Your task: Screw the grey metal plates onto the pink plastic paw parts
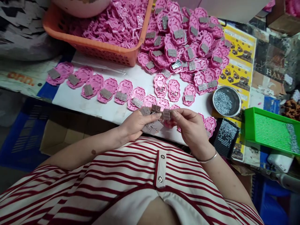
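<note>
Work in hand: the left hand [137,123] is cupping a small stack of grey metal hinge plates [153,126], fingers closed around them; the right hand [189,125] is pinching one plate of that stack between thumb and forefinger; both hands are meeting just above the near edge of the white board [77,100].
Done so far: a row of pink plastic shells [106,90] is lying along the board, each already carrying a grey plate; a heaped pile of fitted shells [187,40] is sitting at the back right, plates showing on most of them.
Left to do: a few shells in the middle [173,90] are lying bare, inner face up, with no plate; judged from this, the fitting is well advanced but not finished; the plates in the hands are not yet placed.
Orange basket [98,50]: standing at the back left, touching the pile; holding a deep load of loose pink parts; whether any are fitted, I cannot tell.
Steel bowl [227,101]: standing right of the board; partly filled with small silvery screws.
Green tray [272,131]: lying at far right; a perforated floor, a few screws gathering at its right end.
Black block [226,136]: lying beside the right wrist; its top is studded with screws.
</note>
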Demonstrator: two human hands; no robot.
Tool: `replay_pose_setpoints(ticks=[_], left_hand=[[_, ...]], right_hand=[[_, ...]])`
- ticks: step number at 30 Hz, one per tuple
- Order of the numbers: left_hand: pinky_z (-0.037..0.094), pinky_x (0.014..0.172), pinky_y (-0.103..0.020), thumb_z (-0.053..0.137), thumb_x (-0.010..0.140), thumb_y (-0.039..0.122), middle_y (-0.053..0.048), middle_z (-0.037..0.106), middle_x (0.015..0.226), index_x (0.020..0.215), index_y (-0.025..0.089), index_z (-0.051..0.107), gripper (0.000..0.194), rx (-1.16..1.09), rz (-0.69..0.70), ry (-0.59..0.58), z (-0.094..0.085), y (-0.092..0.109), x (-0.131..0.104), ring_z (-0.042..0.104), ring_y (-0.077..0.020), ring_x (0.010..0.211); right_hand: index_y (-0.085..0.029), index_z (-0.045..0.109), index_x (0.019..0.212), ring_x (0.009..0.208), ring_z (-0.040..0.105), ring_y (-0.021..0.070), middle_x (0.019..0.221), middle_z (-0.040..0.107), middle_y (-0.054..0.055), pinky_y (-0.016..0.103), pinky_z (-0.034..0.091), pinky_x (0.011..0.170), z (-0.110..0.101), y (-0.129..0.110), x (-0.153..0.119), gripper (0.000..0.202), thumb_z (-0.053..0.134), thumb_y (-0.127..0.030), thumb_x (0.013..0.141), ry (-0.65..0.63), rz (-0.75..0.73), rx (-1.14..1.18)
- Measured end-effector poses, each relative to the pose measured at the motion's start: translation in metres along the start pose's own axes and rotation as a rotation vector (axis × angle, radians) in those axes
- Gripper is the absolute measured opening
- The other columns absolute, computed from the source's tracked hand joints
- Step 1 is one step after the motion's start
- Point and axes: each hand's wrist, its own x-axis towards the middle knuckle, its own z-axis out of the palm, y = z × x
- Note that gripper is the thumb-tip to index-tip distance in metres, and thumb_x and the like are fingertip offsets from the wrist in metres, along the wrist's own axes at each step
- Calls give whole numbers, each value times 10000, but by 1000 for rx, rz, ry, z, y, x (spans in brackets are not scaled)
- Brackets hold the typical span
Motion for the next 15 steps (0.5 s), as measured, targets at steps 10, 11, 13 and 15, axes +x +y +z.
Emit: replay_pose_setpoints(ticks=[10,11,13,15], left_hand=[[568,504,-227,989,587,317,6,702,626,718,147,750,322,-53,-7,49,-7,10,-1,633,-117,535],[568,508,-219,990,590,311,5,706,628,714,145,749,317,-62,-9,42,-8,11,-2,636,-113,536],[573,527,-207,979,617,299,2,712,630,718,139,750,297,-70,-9,30,-8,11,-3,640,-105,534],[578,549,-199,966,642,279,5,714,632,734,138,753,272,-83,3,23,-9,11,-4,644,-99,540]], right_hand=[[-220,750,1070,780,655,156,889,755,58,343,508,736,-65,-41,80,229,647,-292,879,18,-440,-968],[-207,758,1008,746,630,146,867,749,58,338,488,720,-68,-45,90,193,638,-276,874,-76,-459,-1057],[-190,768,912,727,600,135,836,738,54,334,466,727,-66,-49,108,160,626,-248,866,-240,-483,-1148],[-192,779,860,750,586,136,806,721,48,333,463,764,-61,-50,121,145,643,-242,851,-365,-503,-1181]])
